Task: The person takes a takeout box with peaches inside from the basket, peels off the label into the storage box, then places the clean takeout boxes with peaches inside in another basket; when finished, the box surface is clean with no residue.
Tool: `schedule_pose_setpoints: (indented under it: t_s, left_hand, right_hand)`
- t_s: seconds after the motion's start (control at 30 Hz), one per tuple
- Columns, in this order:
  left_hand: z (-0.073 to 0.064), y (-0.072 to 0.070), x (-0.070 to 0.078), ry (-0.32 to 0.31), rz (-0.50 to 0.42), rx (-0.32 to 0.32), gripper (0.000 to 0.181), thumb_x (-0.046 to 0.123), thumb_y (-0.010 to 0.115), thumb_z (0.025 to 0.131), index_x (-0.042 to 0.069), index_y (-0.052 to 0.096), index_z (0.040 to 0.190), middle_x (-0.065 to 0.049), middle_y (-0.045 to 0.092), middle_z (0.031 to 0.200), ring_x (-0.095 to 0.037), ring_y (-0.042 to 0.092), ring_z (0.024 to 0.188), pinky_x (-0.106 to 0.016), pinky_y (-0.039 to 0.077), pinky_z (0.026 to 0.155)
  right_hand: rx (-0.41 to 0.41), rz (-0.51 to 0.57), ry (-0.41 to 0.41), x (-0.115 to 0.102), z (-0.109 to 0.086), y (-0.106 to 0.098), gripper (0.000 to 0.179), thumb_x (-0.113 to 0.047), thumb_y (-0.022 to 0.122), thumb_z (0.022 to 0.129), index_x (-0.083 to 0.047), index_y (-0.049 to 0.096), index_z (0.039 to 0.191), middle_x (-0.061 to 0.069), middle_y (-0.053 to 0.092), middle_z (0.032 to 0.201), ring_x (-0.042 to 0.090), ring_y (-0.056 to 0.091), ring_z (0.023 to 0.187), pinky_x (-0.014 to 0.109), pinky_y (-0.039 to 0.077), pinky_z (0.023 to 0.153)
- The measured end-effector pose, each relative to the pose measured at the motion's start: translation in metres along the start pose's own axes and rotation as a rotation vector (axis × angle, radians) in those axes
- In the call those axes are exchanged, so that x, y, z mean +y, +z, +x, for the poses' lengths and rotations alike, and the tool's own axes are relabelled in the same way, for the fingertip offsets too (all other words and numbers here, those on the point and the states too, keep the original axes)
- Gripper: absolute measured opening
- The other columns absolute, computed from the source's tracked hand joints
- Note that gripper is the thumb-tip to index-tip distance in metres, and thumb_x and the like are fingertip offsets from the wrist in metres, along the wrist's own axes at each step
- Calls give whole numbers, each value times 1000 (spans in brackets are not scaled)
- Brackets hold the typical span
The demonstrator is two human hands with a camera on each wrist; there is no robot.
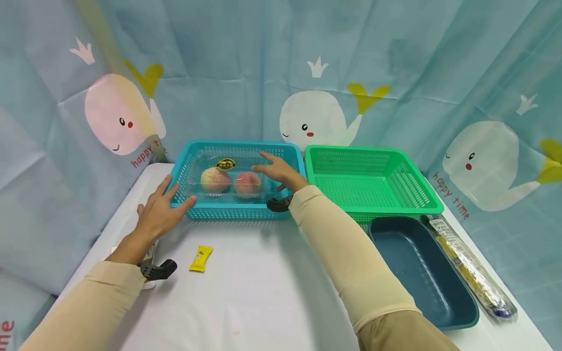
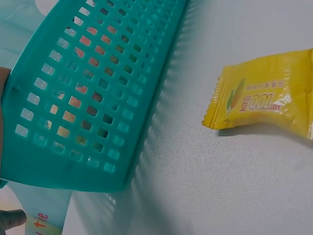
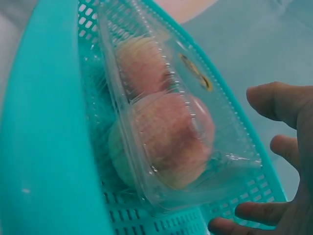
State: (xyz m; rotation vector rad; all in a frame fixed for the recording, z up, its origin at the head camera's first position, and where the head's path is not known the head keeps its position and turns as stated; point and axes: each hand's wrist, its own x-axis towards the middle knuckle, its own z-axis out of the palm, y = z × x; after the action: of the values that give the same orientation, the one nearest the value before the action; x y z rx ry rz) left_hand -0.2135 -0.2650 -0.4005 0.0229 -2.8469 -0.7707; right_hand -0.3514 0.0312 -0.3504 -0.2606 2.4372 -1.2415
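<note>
A clear plastic fruit box (image 1: 197,163) with two peaches (image 1: 215,180) inside and a black-and-gold label lies in the blue basket (image 1: 246,210). My left hand (image 1: 159,214) is at the basket's left front corner, fingers spread and thumb pointing over the rim. Over the right end of the box is my right hand (image 1: 281,171), its fingers apart and nothing held in them. The right wrist view shows that hand (image 3: 288,161) beside the box, fingertips close to its end. A yellow wrapped candy (image 2: 266,93) lies on the white table in front of the basket.
A green basket (image 1: 423,190) stands right of the blue one. In front of it is a dark blue tub (image 1: 417,273), with a long plastic-wrapped package (image 1: 474,268) along its right side. A white object (image 1: 149,285) is partly hidden under my left wrist. Whale-printed curtains (image 1: 246,58) hang behind.
</note>
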Motion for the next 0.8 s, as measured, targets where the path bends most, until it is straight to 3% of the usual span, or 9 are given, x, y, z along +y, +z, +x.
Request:
schedule_pose_setpoints:
  t_s: [0.5,0.63,0.8]
  left_hand:
    - [-1,3,-1,10,-5,13,88,63,44,93,-4,29,148,-13,4,160,-50,18,136,-79,15,92]
    - [-1,3,-1,11,-11,17,88,63,44,93,-4,29,148,-14,5,160,-50,18,136,-78,16,92]
    - [0,3,-1,11,-18,19,88,62,44,93,-3,28,149,-13,4,160,-50,18,137,-77,17,92]
  right_hand:
    - [-15,137,35,6,9,17,76,-33,65,91,-38,23,153,5,19,158,41,40,129,59,47,85]
    - [6,220,36,6,11,21,74,-21,67,91,-34,29,153,5,21,157,34,37,133,55,47,88]
    - [71,319,41,8,14,24,70,-11,69,88,-33,40,148,6,26,155,36,41,129,53,48,88]
